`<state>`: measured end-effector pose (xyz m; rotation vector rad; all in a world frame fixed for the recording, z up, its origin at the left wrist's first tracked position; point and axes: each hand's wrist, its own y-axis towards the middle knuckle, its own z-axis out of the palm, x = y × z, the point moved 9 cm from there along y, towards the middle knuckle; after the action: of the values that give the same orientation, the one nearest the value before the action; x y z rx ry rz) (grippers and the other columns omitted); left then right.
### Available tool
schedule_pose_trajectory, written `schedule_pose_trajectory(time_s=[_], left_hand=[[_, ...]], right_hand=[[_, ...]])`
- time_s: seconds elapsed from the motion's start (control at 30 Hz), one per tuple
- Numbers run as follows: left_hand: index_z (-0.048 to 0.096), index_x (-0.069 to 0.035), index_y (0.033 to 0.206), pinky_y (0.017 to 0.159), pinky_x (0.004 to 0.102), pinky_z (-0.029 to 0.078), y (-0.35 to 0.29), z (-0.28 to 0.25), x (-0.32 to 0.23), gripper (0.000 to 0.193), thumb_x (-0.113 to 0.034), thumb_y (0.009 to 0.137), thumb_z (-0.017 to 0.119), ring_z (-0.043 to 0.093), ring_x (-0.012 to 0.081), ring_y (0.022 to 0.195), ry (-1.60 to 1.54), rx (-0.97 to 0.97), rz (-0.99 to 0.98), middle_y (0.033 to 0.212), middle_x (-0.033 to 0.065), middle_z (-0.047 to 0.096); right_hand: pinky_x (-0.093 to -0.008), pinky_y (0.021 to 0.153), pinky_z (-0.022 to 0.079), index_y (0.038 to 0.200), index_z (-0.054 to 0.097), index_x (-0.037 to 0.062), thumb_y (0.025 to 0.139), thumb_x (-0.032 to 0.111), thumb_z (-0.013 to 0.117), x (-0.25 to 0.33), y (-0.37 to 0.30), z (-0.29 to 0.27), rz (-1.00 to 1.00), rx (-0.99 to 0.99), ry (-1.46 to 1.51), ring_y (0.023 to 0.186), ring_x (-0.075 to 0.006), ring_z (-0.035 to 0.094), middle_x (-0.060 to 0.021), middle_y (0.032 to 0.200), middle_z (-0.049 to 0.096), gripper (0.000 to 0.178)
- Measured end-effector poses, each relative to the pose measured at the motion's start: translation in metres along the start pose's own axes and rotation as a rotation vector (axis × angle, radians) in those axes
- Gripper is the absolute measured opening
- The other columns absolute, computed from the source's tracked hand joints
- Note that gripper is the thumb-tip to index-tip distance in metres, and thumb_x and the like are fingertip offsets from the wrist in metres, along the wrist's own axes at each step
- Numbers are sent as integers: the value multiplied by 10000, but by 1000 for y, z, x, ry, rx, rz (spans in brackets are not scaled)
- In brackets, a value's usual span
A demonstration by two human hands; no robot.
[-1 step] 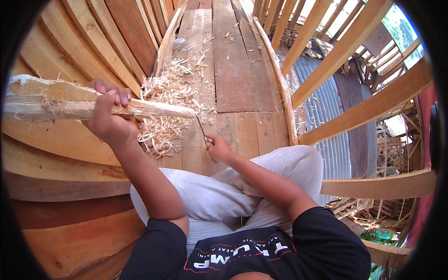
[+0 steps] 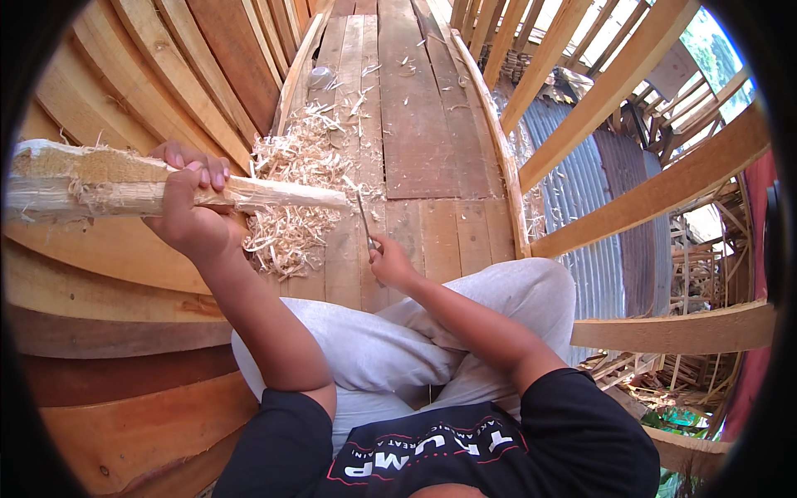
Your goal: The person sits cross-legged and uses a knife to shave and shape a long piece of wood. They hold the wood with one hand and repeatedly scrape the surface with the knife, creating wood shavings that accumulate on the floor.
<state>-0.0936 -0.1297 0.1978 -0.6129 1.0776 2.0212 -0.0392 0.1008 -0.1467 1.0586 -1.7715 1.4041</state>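
My left hand [image 2: 193, 203] is wrapped round a pale, rough-shaved wooden pole [image 2: 286, 193], which lies level across the left side. The pole's thick, frayed end is at the far left, and its slimmer, smoother end points right. In my right hand [image 2: 392, 264] is a thin knife [image 2: 364, 217]; the fingers close on its handle, most of which is hidden. The narrow dark blade points away from me, just right of the pole's slim end and apart from it. Curled wood shavings [image 2: 286, 241] lie heaped on the floor under and beyond the pole.
I sit cross-legged on a plank floor [image 2: 432, 149]. A slatted wooden wall [image 2: 116, 274] rises close on my left. On the right is a railing of wooden bars [image 2: 614, 108], with corrugated metal sheets [image 2: 573, 191] beyond it. A small pale container [image 2: 320, 78] stands far left.
The knife blade has swung slightly away from the pole's tip, up and to the right. My left hand and the pole have shifted only a little.
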Motion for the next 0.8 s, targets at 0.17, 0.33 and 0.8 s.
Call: schedule_pose_trajectory(time_s=[0.17,0.33,0.8], left_hand=[[422,-94,839,640,310,374,0,4,-8,185,-33,701,528,378,132,560,-43,13,-3,644,15,371],[423,-97,845,647,309,367,-2,0,-11,185,-43,704,529,385,139,580,-56,11,-16,651,20,373],[416,-87,853,631,316,364,-1,-1,-25,198,-47,693,525,386,148,555,-23,-5,17,637,35,376]], right_hand=[[-403,682,539,1171,628,-10,866,73,602,-40,34,-33,-84,-348,-252,787,-333,683,-214,879,687,317],[-435,769,529,1154,630,-2,836,52,613,-22,18,8,-47,132,-194,865,-427,667,-271,895,677,323],[-502,736,513,969,622,-45,845,127,634,9,46,-44,-342,-431,-640,815,-429,639,-258,845,651,213]])
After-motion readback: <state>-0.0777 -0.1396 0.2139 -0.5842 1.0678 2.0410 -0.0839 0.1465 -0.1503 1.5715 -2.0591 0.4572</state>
